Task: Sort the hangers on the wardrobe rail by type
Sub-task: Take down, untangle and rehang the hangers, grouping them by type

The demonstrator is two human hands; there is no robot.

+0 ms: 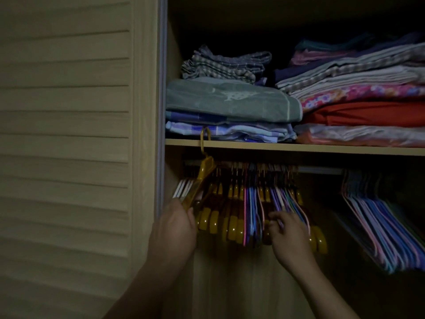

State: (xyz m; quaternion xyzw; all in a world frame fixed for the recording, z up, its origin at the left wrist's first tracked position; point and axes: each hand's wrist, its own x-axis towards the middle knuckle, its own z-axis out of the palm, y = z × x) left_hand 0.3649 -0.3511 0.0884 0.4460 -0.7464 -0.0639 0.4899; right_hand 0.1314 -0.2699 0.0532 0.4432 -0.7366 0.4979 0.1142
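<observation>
A dim wardrobe rail (322, 170) carries several hangers. My left hand (176, 223) grips a yellow plastic hanger (202, 178) lifted off the rail, its hook (204, 139) up in front of the shelf edge. Several more yellow hangers (230, 224) hang in the left and middle of the rail, mixed with thin coloured wire hangers (251, 203). My right hand (288, 231) pinches thin wire hangers in the middle bunch. A separate bunch of thin coloured hangers (381, 226) hangs at the right. A few white thin hangers (182, 187) sit at the far left.
A wooden shelf (299, 147) lies just above the rail, stacked with folded clothes and towels (230, 104). A louvred door (64, 134) stands at the left, its edge close to my left hand. A stretch of bare rail lies between the two bunches.
</observation>
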